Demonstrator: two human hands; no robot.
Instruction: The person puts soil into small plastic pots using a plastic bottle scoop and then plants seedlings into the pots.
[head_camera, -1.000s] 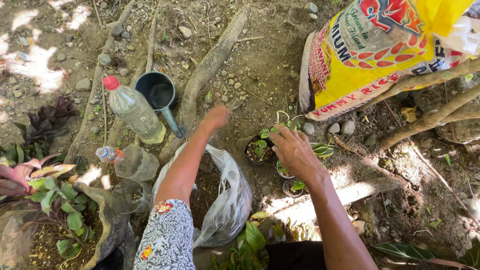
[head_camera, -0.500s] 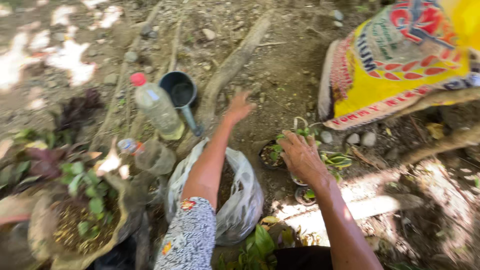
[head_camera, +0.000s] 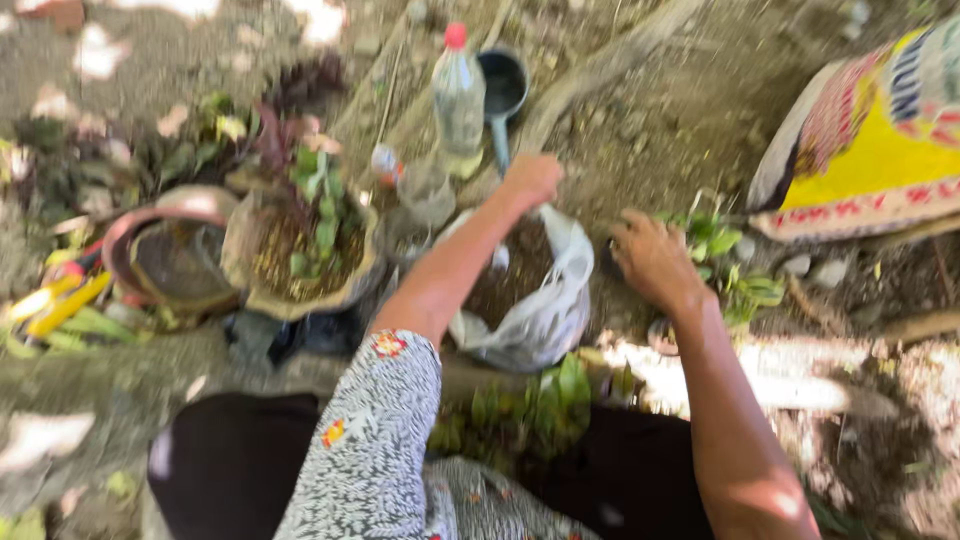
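The left hand (head_camera: 532, 180) is curled shut at the far rim of the clear plastic bag of dark soil (head_camera: 525, 290), seemingly pinching its edge. The bag sits at 6 o'clock from it. The right hand (head_camera: 652, 258) rests half open on small green potted seedlings (head_camera: 722, 262), 3 o'clock of the bag.

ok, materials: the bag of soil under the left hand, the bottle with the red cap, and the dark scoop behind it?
Bag of soil: thin plastic film, translucent whitish, crinkled and glossy. Bottle: clear plastic, red cap, see-through body. Scoop: looks like moulded plastic, dark blue-grey and matte; blur leaves metal possible. Left hand sits closed at the bag's rim; right hand rests on small green plants.
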